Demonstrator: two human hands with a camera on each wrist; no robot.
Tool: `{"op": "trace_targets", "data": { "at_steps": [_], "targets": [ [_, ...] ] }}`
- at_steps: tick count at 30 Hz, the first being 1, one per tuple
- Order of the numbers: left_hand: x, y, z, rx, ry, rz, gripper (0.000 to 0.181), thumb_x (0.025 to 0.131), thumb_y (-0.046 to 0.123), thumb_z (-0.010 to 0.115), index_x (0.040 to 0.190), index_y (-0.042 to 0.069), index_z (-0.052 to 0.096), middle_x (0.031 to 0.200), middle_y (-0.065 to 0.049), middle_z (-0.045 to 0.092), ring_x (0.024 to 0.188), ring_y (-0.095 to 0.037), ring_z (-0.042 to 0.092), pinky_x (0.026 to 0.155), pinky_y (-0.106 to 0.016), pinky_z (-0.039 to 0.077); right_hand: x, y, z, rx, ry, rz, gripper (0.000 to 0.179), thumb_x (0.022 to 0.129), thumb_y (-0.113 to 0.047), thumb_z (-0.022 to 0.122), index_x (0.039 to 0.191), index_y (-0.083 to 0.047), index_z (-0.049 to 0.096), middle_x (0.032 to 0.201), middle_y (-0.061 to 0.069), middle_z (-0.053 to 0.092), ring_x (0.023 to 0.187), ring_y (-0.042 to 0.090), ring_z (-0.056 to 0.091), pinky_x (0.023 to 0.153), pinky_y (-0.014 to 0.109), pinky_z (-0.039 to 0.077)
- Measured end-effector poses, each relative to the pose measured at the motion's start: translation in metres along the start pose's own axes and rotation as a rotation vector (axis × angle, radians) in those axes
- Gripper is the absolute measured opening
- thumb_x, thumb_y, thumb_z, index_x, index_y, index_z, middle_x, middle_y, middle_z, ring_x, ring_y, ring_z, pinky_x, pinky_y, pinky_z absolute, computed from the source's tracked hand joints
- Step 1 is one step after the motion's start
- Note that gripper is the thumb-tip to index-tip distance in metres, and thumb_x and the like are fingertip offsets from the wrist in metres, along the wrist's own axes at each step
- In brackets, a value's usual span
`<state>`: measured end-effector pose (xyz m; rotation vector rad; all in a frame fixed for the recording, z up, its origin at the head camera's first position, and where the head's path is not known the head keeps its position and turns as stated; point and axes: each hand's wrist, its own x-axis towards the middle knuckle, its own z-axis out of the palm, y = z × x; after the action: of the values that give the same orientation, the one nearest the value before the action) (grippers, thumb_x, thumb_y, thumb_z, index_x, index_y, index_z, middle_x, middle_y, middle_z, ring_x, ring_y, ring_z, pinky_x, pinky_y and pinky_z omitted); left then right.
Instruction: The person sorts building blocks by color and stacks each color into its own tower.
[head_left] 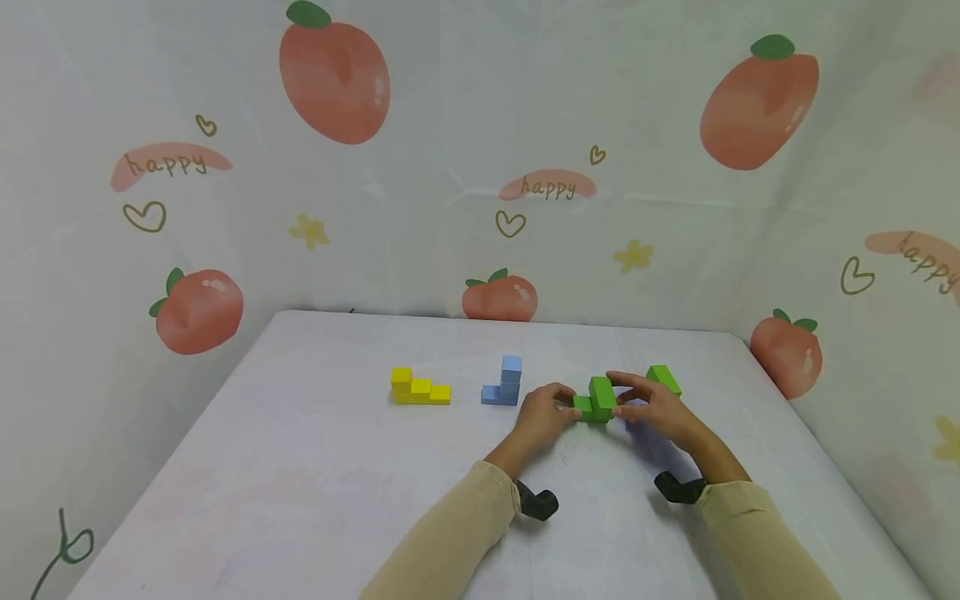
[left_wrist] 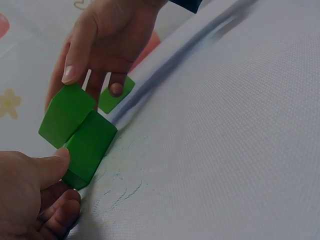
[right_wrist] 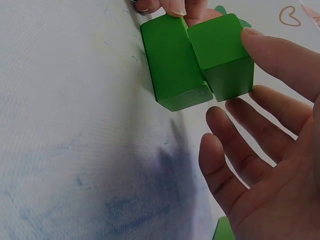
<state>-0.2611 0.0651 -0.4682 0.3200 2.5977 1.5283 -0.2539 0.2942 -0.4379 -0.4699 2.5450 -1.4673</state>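
Two green blocks stand together in front of me, one set on the other. The lower green block (head_left: 582,406) lies on the table. My left hand (head_left: 545,414) pinches its left end, with the thumb (left_wrist: 55,162) on the near side. On top sits the upper green block (right_wrist: 222,42), crosswise to the lower one. My right hand (head_left: 660,411) holds this upper block between thumb and fingertips, while its other fingers spread apart from it. A third green block (head_left: 663,377) is beyond my right hand, partly hidden by it.
Left of the hands stand a blue stepped block shape (head_left: 511,382) and, farther left, a yellow stair-shaped one (head_left: 402,387). All rest on a white-covered table (head_left: 300,483). A printed cloth backdrop (head_left: 450,100) rises behind the table's back edge.
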Motion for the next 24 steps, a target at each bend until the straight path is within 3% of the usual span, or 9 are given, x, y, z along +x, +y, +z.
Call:
{"op": "trace_targets", "data": {
  "at_steps": [6,9,17,24],
  "targets": [
    [0.001,-0.001,0.0,0.0,-0.007,0.0,0.026,0.086,0.019,0.075,0.111,0.015,0.068,0.103,0.007,0.067,0.087,-0.008,0.054,0.082,-0.031,0.045,-0.002,-0.001,-0.003,0.014,0.022,-0.048,0.065,0.089,-0.012,0.07,0.145,0.002,0.041,0.137,0.025,0.048,0.114,0.04,0.053,0.081,0.026,0.05],
    [0.001,-0.001,0.0,0.001,-0.002,0.003,0.026,0.086,0.018,0.075,0.111,0.015,0.069,0.103,0.007,0.067,0.085,-0.008,0.053,0.081,-0.03,0.044,-0.002,0.0,-0.006,-0.034,0.065,-0.068,0.061,0.09,-0.013,0.068,0.143,0.001,0.043,0.133,0.024,0.053,0.111,0.036,0.055,0.083,0.026,0.048],
    [0.001,-0.002,0.0,-0.008,0.004,0.015,0.026,0.086,0.018,0.076,0.11,0.015,0.069,0.102,0.006,0.067,0.082,-0.008,0.053,0.079,-0.029,0.044,-0.007,-0.009,-0.012,-0.148,0.25,-0.045,0.053,0.092,-0.011,0.068,0.139,0.002,0.049,0.122,0.024,0.059,0.101,0.019,0.054,0.073,0.023,0.048],
    [0.003,-0.004,0.001,-0.003,-0.004,0.008,0.026,0.086,0.019,0.075,0.111,0.015,0.068,0.103,0.008,0.067,0.085,-0.008,0.053,0.08,-0.03,0.043,-0.006,0.006,-0.014,-0.195,0.444,-0.005,0.05,0.091,-0.02,0.07,0.134,0.0,0.054,0.116,0.022,0.062,0.094,0.012,0.052,0.07,0.016,0.045]
  ]
}}
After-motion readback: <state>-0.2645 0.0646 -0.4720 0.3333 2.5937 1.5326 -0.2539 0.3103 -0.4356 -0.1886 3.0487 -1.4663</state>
